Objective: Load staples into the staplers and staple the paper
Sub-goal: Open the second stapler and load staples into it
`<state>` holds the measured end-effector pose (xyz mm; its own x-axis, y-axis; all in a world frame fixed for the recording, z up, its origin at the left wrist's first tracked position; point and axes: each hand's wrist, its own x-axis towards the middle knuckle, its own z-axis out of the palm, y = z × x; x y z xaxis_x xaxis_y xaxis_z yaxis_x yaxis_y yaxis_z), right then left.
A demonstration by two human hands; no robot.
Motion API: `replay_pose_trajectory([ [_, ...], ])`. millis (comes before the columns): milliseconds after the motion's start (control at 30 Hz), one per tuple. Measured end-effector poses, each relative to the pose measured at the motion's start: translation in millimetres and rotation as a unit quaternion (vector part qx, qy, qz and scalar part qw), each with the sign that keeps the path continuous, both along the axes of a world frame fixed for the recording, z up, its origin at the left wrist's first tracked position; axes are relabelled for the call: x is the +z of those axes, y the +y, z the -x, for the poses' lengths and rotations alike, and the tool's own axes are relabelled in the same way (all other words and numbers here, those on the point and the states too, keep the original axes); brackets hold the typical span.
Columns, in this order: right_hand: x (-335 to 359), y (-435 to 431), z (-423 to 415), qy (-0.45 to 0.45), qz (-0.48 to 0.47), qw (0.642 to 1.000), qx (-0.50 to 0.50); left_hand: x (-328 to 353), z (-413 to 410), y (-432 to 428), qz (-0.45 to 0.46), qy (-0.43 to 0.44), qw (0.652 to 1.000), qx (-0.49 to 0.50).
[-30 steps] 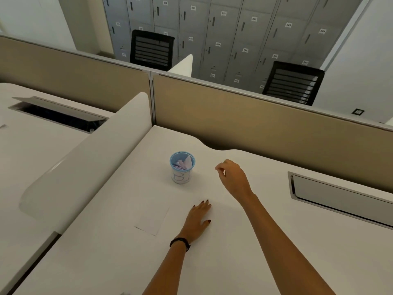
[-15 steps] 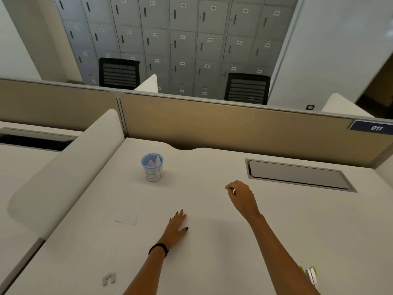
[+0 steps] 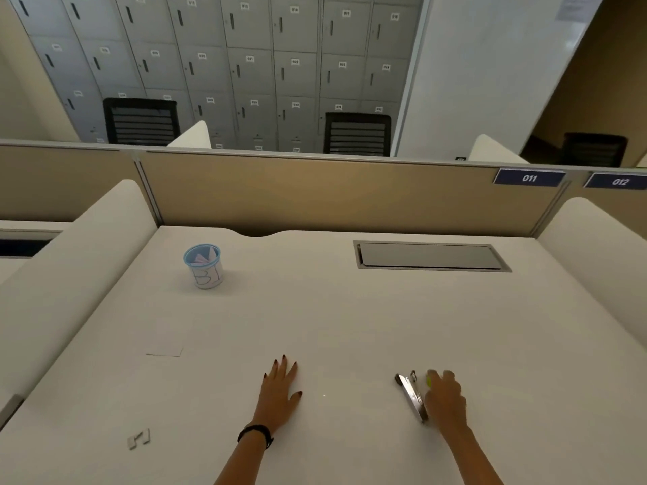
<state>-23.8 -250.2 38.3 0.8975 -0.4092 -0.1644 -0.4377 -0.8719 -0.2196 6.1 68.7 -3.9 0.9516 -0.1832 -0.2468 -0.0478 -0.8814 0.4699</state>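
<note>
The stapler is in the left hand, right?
Not quite. The stapler is in the right hand, which grips it on the desk. The left hand lies flat on the desk, holding nothing. The head view shows this.

A dark blue plate (image 3: 529, 177) at the top edge of the tan partition (image 3: 315, 194) reads "011" in white, and a second plate (image 3: 619, 181) just to its right reads "012". The grey lockers (image 3: 252, 78) behind carry small white number tags (image 3: 294, 9), among them "014", "015", "021" and "022"; most are too small to read. The blue-rimmed cup (image 3: 206, 276) bears hand-drawn blue marks resembling "B1".
</note>
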Motion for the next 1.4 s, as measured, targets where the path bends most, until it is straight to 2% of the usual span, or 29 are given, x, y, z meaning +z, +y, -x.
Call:
replay_pose_trajectory([
  [133,-6.1,-11.6,19.8,-0.069,-0.072,0.995,-0.015,7.8,2.8,-21.9,0.012,0.029,0.999,-0.006],
  [233,-6.5,-18.9,27.9,-0.125,-0.108,0.986,-0.008,15.0,8.1,-40.4,0.055,0.048,0.997,-0.007],
  [400,-1.8,-14.8,36.8,-0.248,-0.259,0.929,-0.095,29.0,23.5,-65.9,0.196,0.092,0.976,0.023],
  [533,2.8,7.9,40.6,-0.307,-0.307,0.900,-0.038,50.1,30.4,-90.6,0.270,0.072,0.960,0.026],
  [733,20.6,62.3,40.1,-0.310,-0.369,0.875,0.034,81.1,31.0,-114.9,0.376,0.106,0.920,0.013],
  [1033,32.6,101.5,35.2,-0.283,-0.431,0.852,0.089,85.3,32.3,-100.8,0.440,-0.017,0.894,0.085],
  [1200,35.9,100.8,24.6,-0.254,-0.445,0.852,0.105,85.9,32.4,-81.6,0.409,-0.042,0.909,0.071],
  [1300,41.5,106.0,19.8,-0.214,-0.442,0.857,0.156,88.8,32.3,-76.8,0.383,-0.068,0.919,0.062],
  [1400,47.0,116.0,16.4,-0.198,-0.439,0.855,0.190,94.2,32.1,-71.8,0.388,-0.096,0.913,0.075],
])
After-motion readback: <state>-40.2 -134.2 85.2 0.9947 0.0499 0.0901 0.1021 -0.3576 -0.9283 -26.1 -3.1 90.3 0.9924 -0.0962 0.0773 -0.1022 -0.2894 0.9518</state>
